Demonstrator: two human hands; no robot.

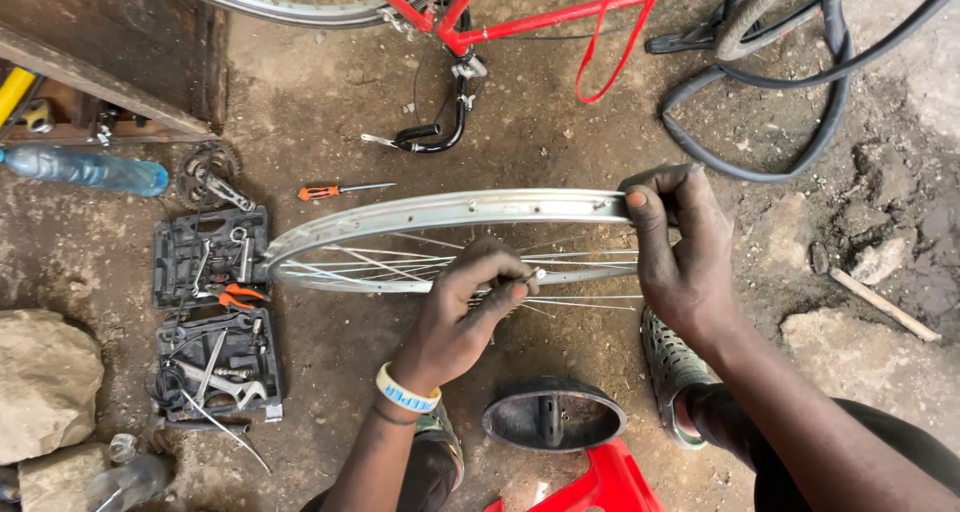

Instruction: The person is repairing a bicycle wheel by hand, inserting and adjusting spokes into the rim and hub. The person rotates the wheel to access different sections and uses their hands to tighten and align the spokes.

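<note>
The bicycle wheel (440, 215) sits across the centre of the frame, held edge-up off the dirt floor (330, 122), its silver rim running from the tool case at left to the right hand at right. No tyre is fitted. The rim looks to be bare metal — judged stiff and light, with smooth walls that could slip in dusty hands. The spokes (400, 262) are thin wire, judged springy and easily bent; they are a poor place to carry the wheel's weight. The rim edge is the sound place to take hold.

The right hand (680, 252) grips the rim at its right end, fingers (640, 217) wrapped over the top and closed on the metal. The left hand (465, 312) sits below the rim at centre, fingers pinched narrowly around a spoke near where the spokes gather; whether a small tool is held there cannot be told.

Outward from the wheel:
- an open black tool case (210, 312) at centre left, with pliers and wrenches
- an orange-handled screwdriver (340, 190) just above the rim
- a black saddle (552, 414) at lower centre, upside down
- a red bicycle frame (560, 12) along the top edge
- a loose black inner tube (790, 102) at upper right
- a plastic bottle (85, 169) at the left edge — well apart from the wheel
</note>
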